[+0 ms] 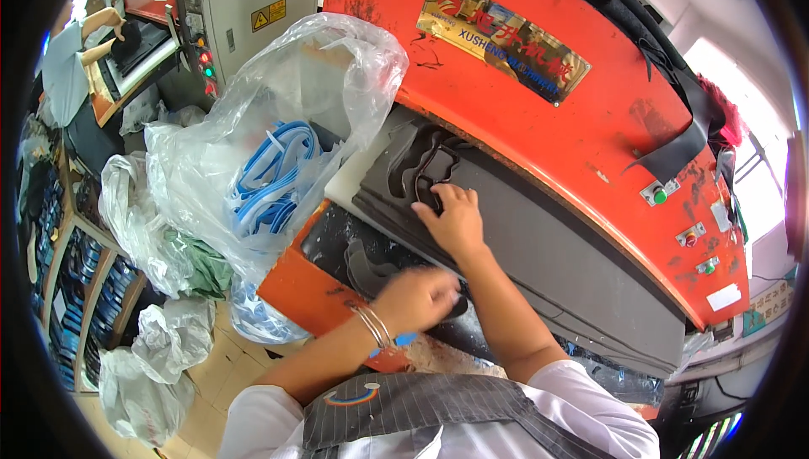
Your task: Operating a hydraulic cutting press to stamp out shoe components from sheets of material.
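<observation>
A stack of dark grey foam-like sheets (539, 214) lies on the press bed, with curved cut-outs at its left end. On that end sits a dark curved metal cutting die (431, 171). My right hand (458, 221) has its thumb and fingers on the die's near edge, gripping it. My left hand (419, 297), with bangles at the wrist, hovers over the black front ledge (333, 244); its fingers are smeared by motion. Beside it on the ledge lie loose dark curved pieces (364, 269), partly behind the hand.
Behind the sheets rises the red press head (506, 88), with buttons (660, 195) at its right. A large clear plastic bag (202, 155) holding blue-white strips (274, 172) stands to the left. Knotted bags (147, 383) are on the floor near a filled shelf (84, 290). Farther back, another person's arm (101, 25) shows.
</observation>
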A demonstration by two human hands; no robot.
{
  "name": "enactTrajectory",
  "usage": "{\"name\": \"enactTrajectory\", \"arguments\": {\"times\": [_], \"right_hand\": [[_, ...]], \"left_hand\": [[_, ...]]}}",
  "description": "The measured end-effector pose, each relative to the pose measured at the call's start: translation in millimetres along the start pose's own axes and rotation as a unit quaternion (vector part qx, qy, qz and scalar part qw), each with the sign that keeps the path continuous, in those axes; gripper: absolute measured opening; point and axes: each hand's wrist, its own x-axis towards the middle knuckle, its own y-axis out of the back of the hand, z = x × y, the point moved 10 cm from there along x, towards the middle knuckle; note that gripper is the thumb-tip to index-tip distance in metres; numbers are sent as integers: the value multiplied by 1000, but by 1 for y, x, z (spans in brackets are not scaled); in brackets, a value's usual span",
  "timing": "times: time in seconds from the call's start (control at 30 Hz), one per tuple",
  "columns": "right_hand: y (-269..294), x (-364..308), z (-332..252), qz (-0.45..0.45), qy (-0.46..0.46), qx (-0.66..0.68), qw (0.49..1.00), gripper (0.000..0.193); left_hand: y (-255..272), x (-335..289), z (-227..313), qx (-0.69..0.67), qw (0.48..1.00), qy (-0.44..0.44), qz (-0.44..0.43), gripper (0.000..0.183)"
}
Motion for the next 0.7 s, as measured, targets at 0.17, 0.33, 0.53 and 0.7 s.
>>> {"name": "enactTrajectory", "arguments": {"times": [0.17, 0.33, 0.53, 0.7], "right_hand": [[-6, -23, -42, 36, 52, 36, 997, 16], [107, -61, 38, 155, -242, 477, 830, 18], [204, -147, 31, 206, -158, 380, 888, 16], [174, -198, 48, -2, -184, 2, 983, 22]], "left_hand": [[99, 7, -43, 150, 951, -72, 260, 22], [81, 37, -40, 329, 944, 28, 30, 15], [68, 103, -71, 519, 847, 110, -38, 32], [63, 136, -98, 478, 818, 282, -153, 59]]}}
